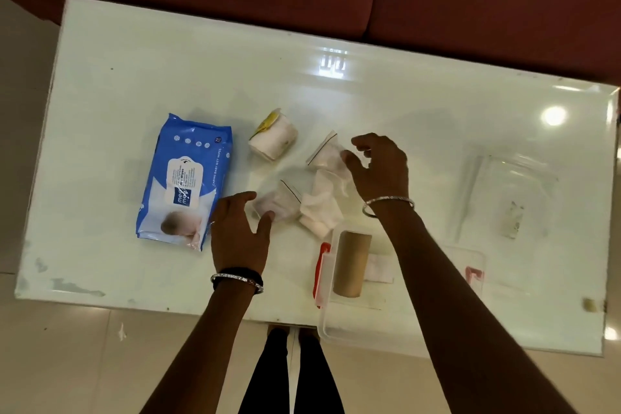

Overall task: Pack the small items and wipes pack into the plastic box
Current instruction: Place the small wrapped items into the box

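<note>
Both your hands are over the table (134,77) now, fingers spread, nothing held in either one. Your right hand (379,168) hovers at the far zip bag (327,153), fingertips just touching its clear edge at your hand's nine o'clock; the grip is open and looks about to close. Pinch that bag by its body, not the seal strip, so it doesn't pop open on the lift. Your left hand (240,232) is open too, thumb brushing the near zip bag (280,200) at its two o'clock. The tissue wad (321,208) lies between the two bags, loose and floppy, so I'd gather it in one scoop. The box (326,329) sits at six o'clock from your right hand, under your forearm, with a cardboard tube (351,264) already lying inside. The roll (274,134) waits at twelve o'clock from your left hand, and the wipes pack (184,178) lies just beside that hand at nine o'clock. Small things first, I'd say; the wipes pack is bulky and may need the tube shifted.
</note>
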Demonstrator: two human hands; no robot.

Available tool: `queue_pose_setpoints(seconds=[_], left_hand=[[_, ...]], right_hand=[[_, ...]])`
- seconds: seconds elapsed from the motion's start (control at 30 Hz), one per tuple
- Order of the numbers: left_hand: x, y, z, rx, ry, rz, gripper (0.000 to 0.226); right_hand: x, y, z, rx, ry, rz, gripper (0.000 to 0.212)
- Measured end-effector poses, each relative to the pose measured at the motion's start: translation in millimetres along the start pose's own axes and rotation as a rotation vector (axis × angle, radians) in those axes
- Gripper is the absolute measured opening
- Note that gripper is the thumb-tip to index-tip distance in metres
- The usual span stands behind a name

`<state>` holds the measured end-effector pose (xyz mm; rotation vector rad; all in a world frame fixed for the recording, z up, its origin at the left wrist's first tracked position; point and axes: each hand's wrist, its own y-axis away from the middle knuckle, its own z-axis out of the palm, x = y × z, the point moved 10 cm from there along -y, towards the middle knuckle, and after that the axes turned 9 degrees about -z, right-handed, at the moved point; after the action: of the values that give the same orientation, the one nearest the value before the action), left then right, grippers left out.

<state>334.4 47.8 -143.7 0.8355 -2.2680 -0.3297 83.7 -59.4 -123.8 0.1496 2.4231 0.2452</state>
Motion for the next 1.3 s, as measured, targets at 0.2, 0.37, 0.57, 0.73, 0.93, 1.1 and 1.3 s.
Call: queue_pose_setpoints(seconds=[0.2, 0.37, 0.57, 0.73, 0.93, 1.1, 1.3], left_hand=[[1, -6, 15, -0.112, -0.114, 0.008, 0.060], [5, -10, 24, -0.172, -0.168, 0.039, 0.048], [11, -8, 17, -0.164, -0.018, -0.007, 0.040], [16, 12, -7, -0.141, 0.219, -0.046, 0.038], [28, 51, -19, -0.241, 0.457, -0.081, 0.047], [32, 73, -20, -0.266, 0.516, -0.116, 0.043], [40, 103, 2, -0.403, 0.481, -0.110, 0.036]], right_hand=[[-1, -10, 45, -0.201, 0.245, 0.058, 0.039], [4, -12, 50, -0.193, 0.169, 0.098, 0.042], [0, -11, 14, -0.012, -0.027, 0.076, 0.037], [3, 27, -47, 0.269, -0.357, 0.112, 0.035], [35, 114, -87, 0.443, -0.699, 0.267, 0.033], [67, 178, -74, 0.368, -0.726, 0.387, 0.035], [110, 209, -19, 0.058, -0.459, 0.576, 0.027]])
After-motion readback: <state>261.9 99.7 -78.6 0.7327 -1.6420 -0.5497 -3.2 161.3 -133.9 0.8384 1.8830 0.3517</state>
